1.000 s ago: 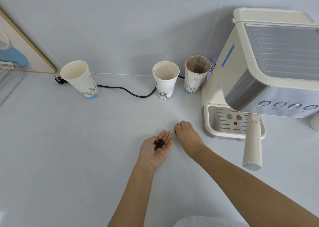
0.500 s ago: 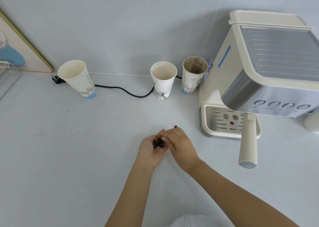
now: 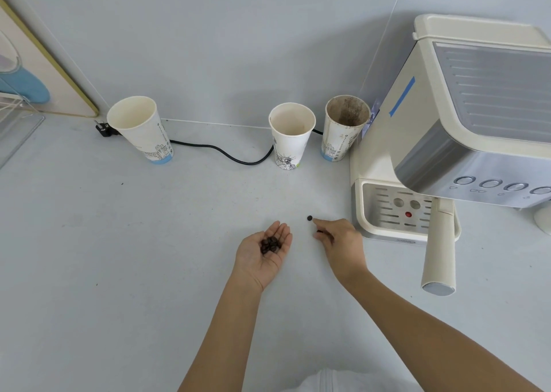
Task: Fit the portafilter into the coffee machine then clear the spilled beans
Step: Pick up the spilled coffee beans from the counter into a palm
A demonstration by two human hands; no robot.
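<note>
The cream and steel coffee machine (image 3: 384, 141) stands at the right. The portafilter (image 3: 439, 251) sits under its brew head, cream handle pointing toward me. My left hand (image 3: 262, 257) is palm up and cupped, with several dark coffee beans (image 3: 270, 245) lying in it. My right hand (image 3: 340, 239) rests fingers-down on the white counter just left of the drip tray (image 3: 368, 212). Its index fingertip is beside a loose bean (image 3: 309, 218). A second bean (image 3: 319, 231) shows pinched between its thumb and fingers.
Three paper cups stand along the back wall: one at the left (image 3: 140, 129), one in the middle (image 3: 290, 135), and a stained one (image 3: 343, 126) by the machine. A black cable (image 3: 226, 154) runs between them. A wire rack (image 3: 12, 123) sits far left.
My right hand has left the left palm and moved right, down onto the counter by the loose bean. The left hand stays cupped with the beans.
</note>
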